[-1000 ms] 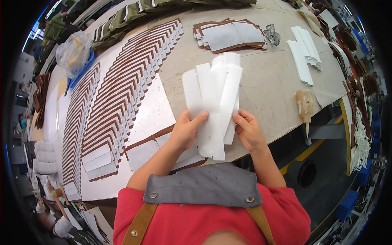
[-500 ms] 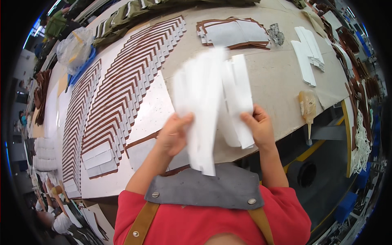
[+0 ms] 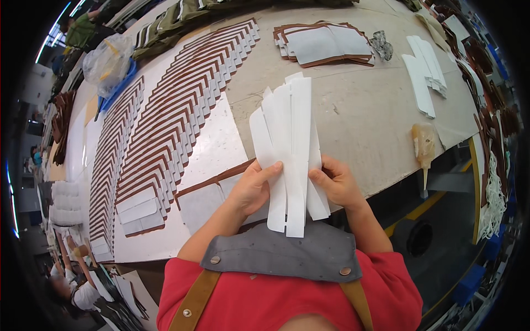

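In front of my chest I hold a fanned bundle of long white strips (image 3: 290,138), upright with their far ends spread. My left hand (image 3: 255,186) grips the bundle's left side, thumb lying on top. My right hand (image 3: 338,182) pinches the right side, its thumb on the front strip. Beneath and left of the bundle, a flat grey-white panel with brown edges (image 3: 204,207) lies on the table, partly hidden by my left arm. Left of that, overlapping white-and-brown panels (image 3: 168,127) form a long slanting row, beside a narrower row (image 3: 113,165).
A stack of brown-edged panels (image 3: 326,44) lies at the far middle, near a crumpled grey wad (image 3: 382,45). More white strips (image 3: 422,74) lie at the right. A glue bottle (image 3: 423,148) hangs by the table's right edge. Another person (image 3: 83,292) works at lower left.
The strips have come together: the right-hand group has moved left against the left-hand group. Both hands are closer to each other, and the bundle is less blurred.
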A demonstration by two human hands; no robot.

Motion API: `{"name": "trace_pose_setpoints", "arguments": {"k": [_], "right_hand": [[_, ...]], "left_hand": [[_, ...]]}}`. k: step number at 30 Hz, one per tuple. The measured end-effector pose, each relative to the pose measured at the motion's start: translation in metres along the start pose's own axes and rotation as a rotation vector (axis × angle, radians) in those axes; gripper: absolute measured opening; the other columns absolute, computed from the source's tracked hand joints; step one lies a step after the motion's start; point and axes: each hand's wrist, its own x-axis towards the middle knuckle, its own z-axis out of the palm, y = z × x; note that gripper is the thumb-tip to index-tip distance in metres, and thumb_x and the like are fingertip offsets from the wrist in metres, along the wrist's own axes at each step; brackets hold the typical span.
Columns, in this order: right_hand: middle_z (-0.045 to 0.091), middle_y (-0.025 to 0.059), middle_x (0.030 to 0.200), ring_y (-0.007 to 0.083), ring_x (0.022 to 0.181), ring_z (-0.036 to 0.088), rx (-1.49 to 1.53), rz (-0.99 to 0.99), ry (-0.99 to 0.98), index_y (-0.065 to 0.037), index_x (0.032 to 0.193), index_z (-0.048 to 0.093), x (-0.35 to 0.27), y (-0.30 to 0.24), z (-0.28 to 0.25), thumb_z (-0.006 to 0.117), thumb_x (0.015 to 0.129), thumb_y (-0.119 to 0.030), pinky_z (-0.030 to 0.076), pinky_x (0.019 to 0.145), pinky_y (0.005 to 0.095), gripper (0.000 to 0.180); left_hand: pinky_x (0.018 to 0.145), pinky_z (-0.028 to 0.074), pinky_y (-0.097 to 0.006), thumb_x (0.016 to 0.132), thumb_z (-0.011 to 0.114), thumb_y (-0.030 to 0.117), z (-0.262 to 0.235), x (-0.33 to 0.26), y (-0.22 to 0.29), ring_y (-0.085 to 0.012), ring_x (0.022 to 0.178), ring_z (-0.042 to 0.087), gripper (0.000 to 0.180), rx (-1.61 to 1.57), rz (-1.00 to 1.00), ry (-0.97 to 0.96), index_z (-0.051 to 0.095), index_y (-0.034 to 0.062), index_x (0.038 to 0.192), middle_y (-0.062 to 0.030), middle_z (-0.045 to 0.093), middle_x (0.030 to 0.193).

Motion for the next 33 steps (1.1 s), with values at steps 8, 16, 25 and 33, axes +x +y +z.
{"name": "trace_pose_setpoints", "arguments": {"k": [8,16,25,33], "right_hand": [[0.061,0.0031,0.094,0.0074,0.084,0.056,0.042,-0.010,0.141,0.002,0.109,0.056,-0.003,-0.002,0.008,0.056,0.090,-0.008,0.046,0.073,0.0239,0.022],[0.059,0.0007,0.078,0.0037,0.069,0.053,-0.271,0.036,0.683,0.002,0.098,0.059,-0.028,-0.002,-0.082,0.053,0.092,-0.014,0.043,0.060,0.0199,0.017],[0.055,-0.0020,0.075,0.0035,0.068,0.049,-0.423,-0.057,0.743,0.000,0.088,0.057,-0.045,-0.011,-0.092,0.053,0.092,-0.010,0.039,0.062,0.0187,0.011],[0.050,-0.0045,0.072,0.0041,0.069,0.047,0.019,-0.121,0.508,-0.007,0.074,0.052,-0.033,-0.018,-0.070,0.062,0.083,-0.001,0.039,0.063,0.0203,0.015]], "left_hand": [[0.091,0.044,-0.033,0.090,0.057,0.014,-0.005,-0.001,-0.001,-0.0180,0.104,0.055,0.036,0.087,0.151,0.070,0.047,-0.0007,0.120,-0.0100,0.057,0.114],[0.082,0.049,-0.030,0.091,0.052,0.009,0.005,-0.014,0.060,-0.0168,0.094,0.060,0.028,0.187,0.605,0.087,0.050,-0.0038,0.116,-0.0126,0.060,0.108],[0.087,0.045,-0.032,0.088,0.057,0.014,0.004,0.048,-0.003,-0.0172,0.102,0.055,0.039,0.430,0.227,0.172,0.045,-0.0067,0.120,-0.0137,0.056,0.114],[0.094,0.041,-0.036,0.086,0.059,0.014,0.015,0.016,0.019,-0.0210,0.109,0.052,0.042,0.108,0.120,-0.030,0.045,-0.0012,0.123,-0.0121,0.055,0.117]]}}
